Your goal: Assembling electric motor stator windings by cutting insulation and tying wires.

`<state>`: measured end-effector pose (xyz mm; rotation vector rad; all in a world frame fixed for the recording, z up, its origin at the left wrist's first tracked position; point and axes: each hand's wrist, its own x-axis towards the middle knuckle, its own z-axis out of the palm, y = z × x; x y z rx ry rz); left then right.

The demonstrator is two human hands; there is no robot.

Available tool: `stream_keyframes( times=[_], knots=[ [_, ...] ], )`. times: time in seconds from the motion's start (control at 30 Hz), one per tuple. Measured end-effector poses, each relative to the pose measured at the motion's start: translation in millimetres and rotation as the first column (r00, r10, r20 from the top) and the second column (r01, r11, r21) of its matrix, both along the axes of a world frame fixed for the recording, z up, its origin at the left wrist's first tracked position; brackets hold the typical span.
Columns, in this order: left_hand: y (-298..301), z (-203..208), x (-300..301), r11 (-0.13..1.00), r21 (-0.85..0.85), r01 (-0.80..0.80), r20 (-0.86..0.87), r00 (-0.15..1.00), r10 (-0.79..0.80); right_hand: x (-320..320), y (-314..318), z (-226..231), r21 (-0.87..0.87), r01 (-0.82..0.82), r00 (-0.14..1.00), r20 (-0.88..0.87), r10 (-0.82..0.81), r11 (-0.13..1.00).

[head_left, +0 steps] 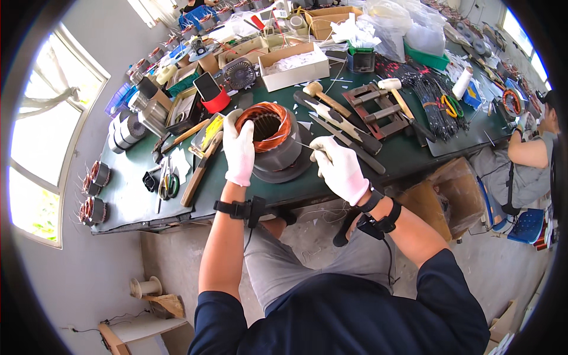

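Observation:
A motor stator [281, 155] with a grey core and orange-brown copper windings [273, 109] stands upright on a dark round base [296, 174] near the table's front edge. My left hand [239, 149], in a white glove, grips its left side, fingers up against the windings. In my white-gloved right hand [340, 168] is a thin rod-like tool [303, 145], pinched between the fingers. It points left toward the upper rim of the stator. Whether its tip touches the windings I cannot tell.
Right of the stator lie a wooden-handled mallet [326, 97], long flat tools [349, 142] and a brown metal frame [376, 109]. Scissors [170, 182] and a wooden-handled tool [201, 171] lie left. Behind are a phone [207, 87] and a white box [294, 66]. Another person [532, 148] sits far right.

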<state>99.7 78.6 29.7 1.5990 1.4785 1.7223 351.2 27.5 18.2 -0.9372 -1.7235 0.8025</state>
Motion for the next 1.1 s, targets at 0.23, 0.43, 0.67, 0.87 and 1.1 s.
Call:
stream_keyframes(
  times=[0.23,0.43,0.67,0.87,1.1],
  knots=[
    [19,0,-27,0.991,-0.049,0.123,0.057,0.991,-0.121,-8,8,19,-0.230,-0.247,0.968,-0.023,0.248,0.941],
    [41,12,-48,0.951,-0.150,0.270,0.063,0.963,-0.263,-8,19,11,0.019,-0.043,0.999,0.024,0.042,0.999],
    [36,19,-39,0.984,-0.166,0.064,-0.116,0.990,-0.084,-13,22,4,0.103,0.046,0.996,0.073,-0.054,0.994],
    [23,2,-16,1.000,-0.018,0.022,-0.281,0.959,-0.026,-36,25,4,0.310,-0.007,0.976,0.209,-0.061,0.951],
    [25,11,-26,0.989,-0.083,0.121,-0.235,0.962,-0.137,-42,26,-6,0.600,-0.062,0.817,0.490,-0.305,0.797]
  ],
)
